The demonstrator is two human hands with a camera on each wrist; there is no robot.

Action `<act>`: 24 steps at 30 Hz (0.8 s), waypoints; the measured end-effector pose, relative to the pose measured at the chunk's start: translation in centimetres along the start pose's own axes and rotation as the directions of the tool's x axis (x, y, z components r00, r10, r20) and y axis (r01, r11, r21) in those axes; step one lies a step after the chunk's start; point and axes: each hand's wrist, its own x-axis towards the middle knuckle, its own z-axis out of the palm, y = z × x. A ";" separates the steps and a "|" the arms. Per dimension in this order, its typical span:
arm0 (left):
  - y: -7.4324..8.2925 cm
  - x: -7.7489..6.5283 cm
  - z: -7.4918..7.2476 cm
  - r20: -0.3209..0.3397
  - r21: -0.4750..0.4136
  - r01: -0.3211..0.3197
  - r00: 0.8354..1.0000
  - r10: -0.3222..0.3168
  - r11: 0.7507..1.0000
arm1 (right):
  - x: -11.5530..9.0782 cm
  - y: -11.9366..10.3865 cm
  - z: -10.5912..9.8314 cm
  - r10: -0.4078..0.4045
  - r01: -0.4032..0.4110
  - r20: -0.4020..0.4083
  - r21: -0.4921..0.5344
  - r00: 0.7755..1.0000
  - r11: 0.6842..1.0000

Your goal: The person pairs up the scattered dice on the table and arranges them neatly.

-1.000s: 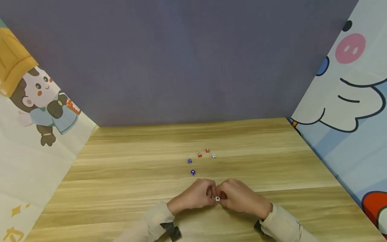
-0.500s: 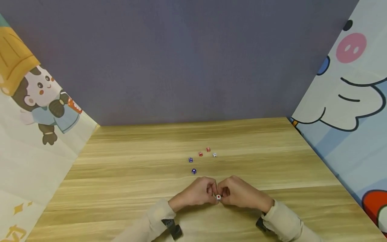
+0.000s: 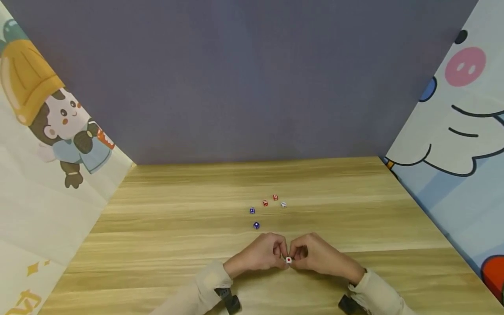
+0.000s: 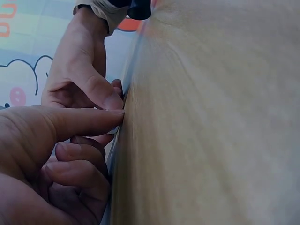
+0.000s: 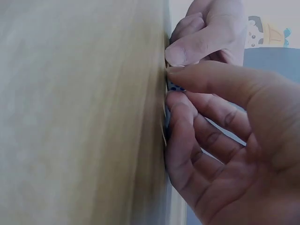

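Observation:
A small white die (image 3: 288, 260) with a red pip on top sits at the table surface between both hands. My left hand (image 3: 261, 253) pinches it from the left with thumb and curled fingers. From the right, my right hand (image 3: 320, 256) pinches the same die. Blue pips on the die's side (image 5: 176, 86) show in the right wrist view, between the right thumb and index finger, close to the left thumb. In the left wrist view, the left hand's thumb (image 4: 86, 123) and the fingers hide the die.
Beyond the hands lie two blue dice (image 3: 256, 225), two red dice (image 3: 265, 203) and another white die (image 3: 284, 204), loosely scattered. The wooden table (image 3: 177, 227) meets a grey panel (image 3: 252, 83) at the back. Cartoon-printed walls (image 3: 23, 188) flank both sides.
The head view has shifted slightly, moving the whole scene a little rightward. The gap between the two hands' index fingers has widened slightly. The scattered dice keep their arrangement.

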 end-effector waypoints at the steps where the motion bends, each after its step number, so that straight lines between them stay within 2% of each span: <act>1: 0.1 0.0 0.0 0.006 0.002 0.003 1.000 -0.003 1.000 | 0.0 0.0 0.0 -0.003 0.003 -0.004 -0.003 1.000 1.000; 7: 0.3 -0.1 -0.8 0.046 -0.001 0.005 0.999 -0.004 1.000 | 0.0 0.1 0.1 -0.003 0.003 -0.002 -0.026 1.000 1.000; 12: 0.2 0.3 -2.1 0.022 0.024 -0.042 0.999 0.042 0.999 | -0.1 0.1 0.0 0.029 -0.029 0.014 -0.021 0.999 0.999; 19: 0.8 1.0 -3.9 -0.081 0.074 -0.056 0.995 0.062 0.996 | -0.3 -0.2 -0.1 0.040 -0.039 0.014 -0.010 0.999 0.999; 24: 1.0 2.1 -4.9 -0.197 0.160 -0.069 0.975 0.100 0.985 | -0.2 -0.2 0.1 0.035 -0.035 0.018 -0.004 0.999 0.999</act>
